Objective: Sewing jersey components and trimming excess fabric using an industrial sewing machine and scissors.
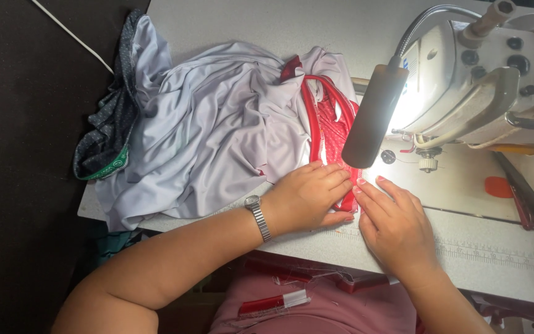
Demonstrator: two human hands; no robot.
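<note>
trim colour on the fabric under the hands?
Red trim on pale lilac-grey fabric; head view.

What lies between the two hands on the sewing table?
In the head view, a narrow strip of red trim lies between the left hand and the right hand, under their fingertips.

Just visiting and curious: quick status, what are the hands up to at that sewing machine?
Left hand flat on red trim, holding nothing. Right hand flat beside it, fingertips at the trim. White garment bunched left. Lamp head hangs over the fabric, hiding part.

Pale lilac-grey garment (pixel 217 130) with red trim (pixel 326 124) (patterned), dark dotted cloth (pixel 103 136), white sewing machine (pixel 483 80).
</note>
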